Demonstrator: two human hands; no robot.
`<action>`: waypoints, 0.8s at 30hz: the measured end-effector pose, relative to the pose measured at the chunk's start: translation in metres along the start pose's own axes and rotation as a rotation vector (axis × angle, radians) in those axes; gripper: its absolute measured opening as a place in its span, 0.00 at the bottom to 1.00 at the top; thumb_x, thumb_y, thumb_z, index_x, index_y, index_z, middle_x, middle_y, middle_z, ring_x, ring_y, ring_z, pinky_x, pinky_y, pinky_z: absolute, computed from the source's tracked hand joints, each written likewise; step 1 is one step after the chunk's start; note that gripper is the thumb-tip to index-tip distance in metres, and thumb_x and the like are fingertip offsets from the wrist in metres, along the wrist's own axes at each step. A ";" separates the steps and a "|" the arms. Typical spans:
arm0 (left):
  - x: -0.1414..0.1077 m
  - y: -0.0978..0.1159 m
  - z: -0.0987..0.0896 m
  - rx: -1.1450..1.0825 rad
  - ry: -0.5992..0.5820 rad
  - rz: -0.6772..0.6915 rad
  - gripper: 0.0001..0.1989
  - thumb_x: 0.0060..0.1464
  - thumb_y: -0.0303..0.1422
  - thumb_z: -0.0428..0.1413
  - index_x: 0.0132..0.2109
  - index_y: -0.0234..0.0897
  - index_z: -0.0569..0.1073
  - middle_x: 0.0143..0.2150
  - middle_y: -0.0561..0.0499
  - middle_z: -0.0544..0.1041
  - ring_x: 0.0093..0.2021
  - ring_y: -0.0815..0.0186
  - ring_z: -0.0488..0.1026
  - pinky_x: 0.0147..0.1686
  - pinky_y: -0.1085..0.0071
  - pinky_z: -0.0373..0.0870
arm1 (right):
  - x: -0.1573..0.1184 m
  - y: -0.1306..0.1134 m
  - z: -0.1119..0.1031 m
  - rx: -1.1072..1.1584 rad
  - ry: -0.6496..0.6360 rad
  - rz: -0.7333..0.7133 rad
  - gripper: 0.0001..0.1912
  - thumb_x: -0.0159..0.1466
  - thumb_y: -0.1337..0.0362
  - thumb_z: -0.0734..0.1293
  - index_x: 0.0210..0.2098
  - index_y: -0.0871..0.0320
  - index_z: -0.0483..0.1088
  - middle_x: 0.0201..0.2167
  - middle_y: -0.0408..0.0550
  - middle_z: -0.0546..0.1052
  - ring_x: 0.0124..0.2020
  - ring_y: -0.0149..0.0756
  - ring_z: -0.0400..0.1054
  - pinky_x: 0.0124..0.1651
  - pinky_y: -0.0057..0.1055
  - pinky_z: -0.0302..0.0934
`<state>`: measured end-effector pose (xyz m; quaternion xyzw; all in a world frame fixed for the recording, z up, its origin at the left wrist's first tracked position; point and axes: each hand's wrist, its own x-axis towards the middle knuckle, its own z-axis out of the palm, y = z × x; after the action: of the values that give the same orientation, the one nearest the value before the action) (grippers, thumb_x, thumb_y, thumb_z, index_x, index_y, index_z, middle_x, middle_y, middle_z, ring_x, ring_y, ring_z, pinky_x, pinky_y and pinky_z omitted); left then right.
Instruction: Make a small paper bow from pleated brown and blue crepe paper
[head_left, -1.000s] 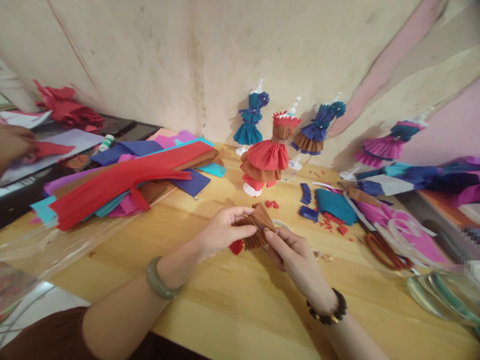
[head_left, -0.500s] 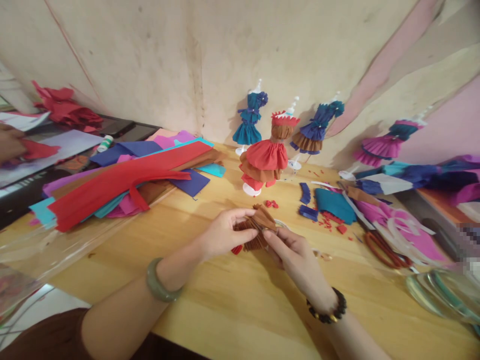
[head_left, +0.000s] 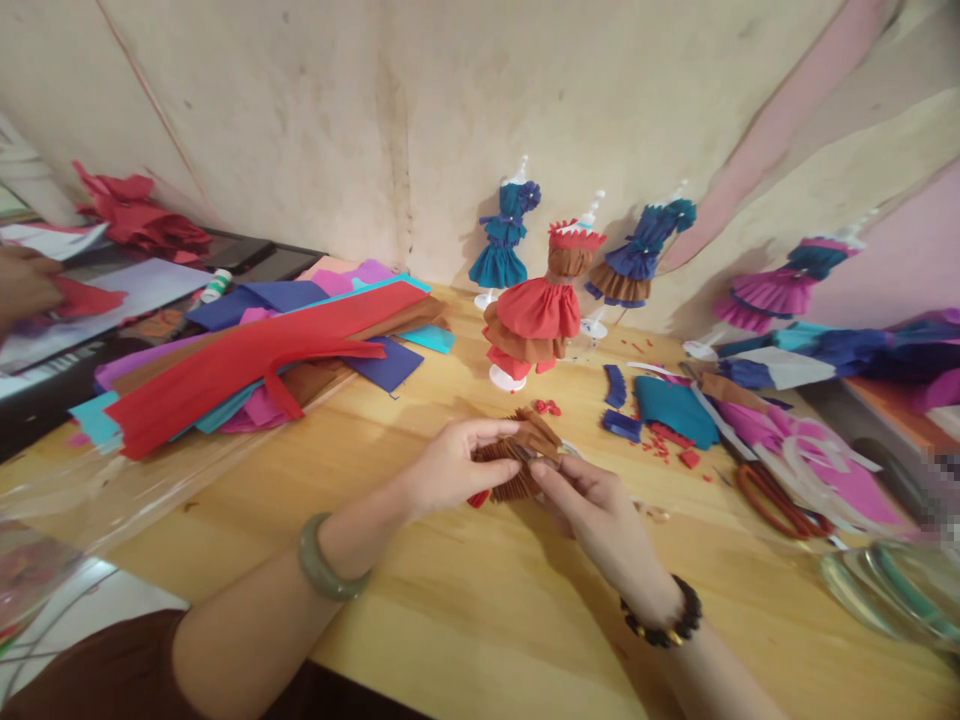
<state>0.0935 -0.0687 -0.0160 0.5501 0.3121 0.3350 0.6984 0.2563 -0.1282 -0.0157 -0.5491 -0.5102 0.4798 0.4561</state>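
Between my two hands is a strip of brown pleated fabric (head_left: 513,486), bunched into fine folds. My left hand (head_left: 459,464) pinches its left part between thumb and fingers. At the right end, my right hand (head_left: 583,502) grips the same fabric with thumb and forefinger. A bit of red material (head_left: 478,498) shows under my left fingers. Just beyond my hands stands a small dress form in a red and brown ruffled dress (head_left: 540,305). Small red scraps (head_left: 548,407) lie near its base.
Red fabric strips (head_left: 247,375) and other coloured sheets are piled left. More dressed forms, including a teal one (head_left: 501,255), stand by the wall. At right are a teal folded piece (head_left: 675,411), scissors (head_left: 776,505) and a glass container (head_left: 885,590). Another person's hand (head_left: 26,290) is far left.
The view has shifted slightly, so everything sits a little further right. Both hands keep hold of the brown fabric; its upper flap has tilted slightly.
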 end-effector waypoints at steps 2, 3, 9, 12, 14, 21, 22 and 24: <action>0.000 0.000 0.000 0.013 -0.007 0.004 0.20 0.46 0.25 0.62 0.50 0.37 0.76 0.47 0.46 0.80 0.48 0.62 0.76 0.51 0.65 0.70 | 0.000 -0.001 0.000 -0.001 -0.003 0.006 0.20 0.56 0.46 0.69 0.24 0.56 0.68 0.14 0.37 0.57 0.16 0.26 0.45 0.17 0.28 0.40; 0.000 0.000 0.000 0.020 -0.009 0.002 0.21 0.47 0.25 0.62 0.50 0.37 0.76 0.48 0.45 0.80 0.48 0.62 0.76 0.51 0.65 0.70 | 0.000 -0.001 0.000 -0.002 -0.007 0.010 0.20 0.56 0.46 0.69 0.24 0.57 0.68 0.14 0.37 0.57 0.16 0.26 0.45 0.17 0.28 0.40; -0.001 0.001 0.001 0.050 -0.018 0.014 0.22 0.47 0.24 0.60 0.52 0.36 0.75 0.48 0.46 0.80 0.49 0.61 0.76 0.50 0.65 0.70 | 0.001 0.002 0.001 0.013 -0.001 0.021 0.19 0.57 0.46 0.68 0.28 0.57 0.71 0.14 0.35 0.55 0.16 0.27 0.45 0.19 0.28 0.41; -0.001 0.000 0.001 0.057 -0.028 0.029 0.22 0.47 0.25 0.60 0.52 0.37 0.75 0.48 0.46 0.80 0.48 0.61 0.76 0.49 0.66 0.71 | 0.001 0.004 0.002 0.009 0.001 0.018 0.20 0.58 0.45 0.67 0.28 0.57 0.70 0.14 0.35 0.54 0.17 0.27 0.45 0.20 0.28 0.41; -0.001 -0.001 0.001 0.057 -0.022 0.029 0.22 0.47 0.25 0.61 0.52 0.37 0.75 0.47 0.46 0.80 0.48 0.61 0.76 0.48 0.66 0.72 | 0.002 0.006 0.002 -0.004 0.001 0.013 0.20 0.58 0.45 0.67 0.28 0.57 0.69 0.15 0.35 0.53 0.17 0.27 0.44 0.20 0.28 0.40; 0.001 -0.003 0.000 0.052 -0.003 0.030 0.21 0.45 0.27 0.63 0.49 0.37 0.76 0.44 0.46 0.81 0.45 0.61 0.77 0.46 0.66 0.72 | 0.004 0.010 0.002 -0.023 0.018 0.002 0.20 0.59 0.45 0.66 0.26 0.56 0.68 0.15 0.35 0.53 0.17 0.27 0.45 0.21 0.29 0.41; 0.001 -0.003 0.000 0.053 -0.016 0.026 0.21 0.45 0.27 0.63 0.49 0.37 0.76 0.44 0.46 0.81 0.45 0.61 0.77 0.46 0.66 0.72 | 0.004 0.010 0.001 -0.028 0.020 0.000 0.20 0.59 0.45 0.66 0.26 0.57 0.68 0.15 0.35 0.54 0.17 0.28 0.45 0.21 0.29 0.41; 0.000 -0.002 0.000 0.047 -0.024 0.004 0.22 0.45 0.27 0.63 0.50 0.36 0.76 0.43 0.46 0.81 0.43 0.62 0.77 0.46 0.65 0.72 | 0.004 0.009 0.002 -0.036 0.020 -0.005 0.20 0.59 0.45 0.66 0.26 0.57 0.68 0.16 0.36 0.56 0.18 0.27 0.45 0.21 0.28 0.41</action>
<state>0.0938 -0.0687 -0.0176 0.5711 0.3101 0.3223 0.6884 0.2559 -0.1245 -0.0250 -0.5608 -0.5156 0.4639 0.4522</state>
